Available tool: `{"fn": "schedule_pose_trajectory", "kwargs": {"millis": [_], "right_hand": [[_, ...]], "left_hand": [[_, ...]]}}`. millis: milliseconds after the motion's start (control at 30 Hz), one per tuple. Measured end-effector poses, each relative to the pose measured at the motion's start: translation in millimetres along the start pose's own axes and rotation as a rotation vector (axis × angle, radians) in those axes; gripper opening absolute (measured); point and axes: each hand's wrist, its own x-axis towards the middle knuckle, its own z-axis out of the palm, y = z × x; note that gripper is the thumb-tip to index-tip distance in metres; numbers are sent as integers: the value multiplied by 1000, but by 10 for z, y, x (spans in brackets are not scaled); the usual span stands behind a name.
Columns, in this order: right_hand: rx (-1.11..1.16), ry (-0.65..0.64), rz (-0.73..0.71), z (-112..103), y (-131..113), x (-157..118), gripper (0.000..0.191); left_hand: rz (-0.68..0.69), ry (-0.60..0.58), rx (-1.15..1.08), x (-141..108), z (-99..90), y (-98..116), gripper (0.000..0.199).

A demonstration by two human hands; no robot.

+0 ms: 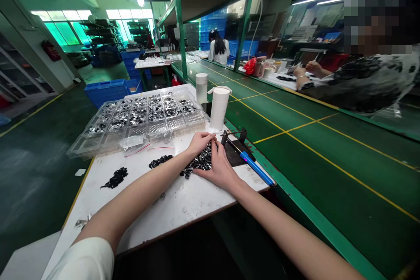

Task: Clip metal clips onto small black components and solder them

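On the white table (183, 214), both hands are around a heap of small shiny black-and-silver parts (204, 160). My left hand (200, 142) reaches along the heap's far side, its fingers stretched out and the tips close to my right fingers. At the near right side lies my right hand (220, 168), thumb spread away from the fingers, resting against the heap. Just right of it, a blue-handled soldering iron (255, 167) leans in a dark stand (234, 136). Smaller piles of black parts (160, 161) and black pieces (115, 178) lie to the left.
Clear compartment trays (131, 131) full of small parts cover the table's back left. A white lidded cup (219, 108) and another white cup (201, 87) stand behind my hands. A green conveyor belt (315, 153) runs along the right. Across it, a co-worker (367, 78) works.
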Motion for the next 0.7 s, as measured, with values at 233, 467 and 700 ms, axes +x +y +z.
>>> {"fn": "schedule_pose_trajectory", "kwargs": {"millis": [233, 467, 700], "right_hand": [[48, 38, -47, 10, 41, 5, 125], [95, 39, -41, 3, 49, 8, 125], [121, 53, -39, -10, 77, 12, 117]], "left_hand": [[-21, 9, -25, -19, -24, 3, 40], [-44, 71, -81, 30, 12, -46, 36], [-53, 63, -98, 15, -2, -55, 38]]}}
